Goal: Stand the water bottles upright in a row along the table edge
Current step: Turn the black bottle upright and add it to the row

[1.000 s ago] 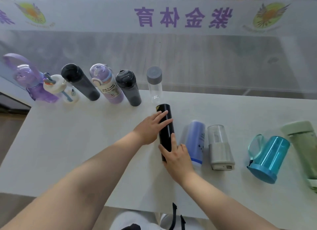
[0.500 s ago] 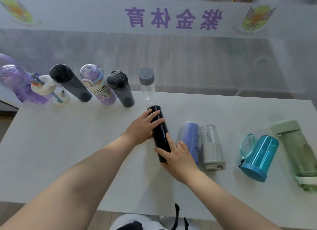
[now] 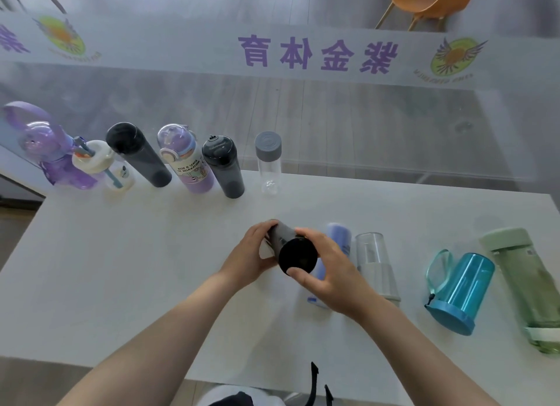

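Glass partition [image 3: 303, 109]: mirrored 紫金体育; purple bottle [image 3: 194, 169]: "KEEP A SENSE"

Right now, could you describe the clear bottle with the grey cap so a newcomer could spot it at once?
Look at the far edge of the white table, where bottles stand in a row. The clear bottle is the rightmost, beside the dark grey bottle. It alone is see-through, with a flat grey cap.
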Motion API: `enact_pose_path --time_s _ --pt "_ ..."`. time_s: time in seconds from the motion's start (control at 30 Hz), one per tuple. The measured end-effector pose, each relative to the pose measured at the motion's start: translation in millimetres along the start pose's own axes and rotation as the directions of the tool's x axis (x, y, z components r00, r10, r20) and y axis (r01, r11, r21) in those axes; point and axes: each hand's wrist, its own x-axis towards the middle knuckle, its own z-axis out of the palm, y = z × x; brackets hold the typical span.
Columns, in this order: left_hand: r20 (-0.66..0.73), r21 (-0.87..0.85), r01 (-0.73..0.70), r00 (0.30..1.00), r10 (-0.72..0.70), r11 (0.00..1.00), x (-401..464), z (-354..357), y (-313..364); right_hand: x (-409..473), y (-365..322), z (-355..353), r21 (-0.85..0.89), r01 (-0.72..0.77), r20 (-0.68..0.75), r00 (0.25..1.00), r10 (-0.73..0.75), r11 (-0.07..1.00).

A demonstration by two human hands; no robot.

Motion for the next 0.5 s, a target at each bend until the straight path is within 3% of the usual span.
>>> enact_pose_path --time_s 0.1,0.27,0.37,0.5 --pt "0.053 -0.089 0.099 0.994 -0.094 0.991 0 7 2 4 2 3 0.108 -0.088 -0.022 0.996 0.091 0.990" --pt "0.163 -0.149 0.065 0.986 -0.040 0.987 1 11 7 16 3 0 0.165 -0.096 0.043 0.995 0.090 0.982" --pt "0.187 -0.193 0.120 0.979 -0.084 0.974 -4 14 6 24 3 3 0.162 -0.078 0.059 0.996 0.070 0.984" --pt "0.181 -0.221 0.115 0.981 -0.076 0.969 -6 16 6 32 7 11 0.123 -0.154 -0.006 0.988 0.156 0.980"
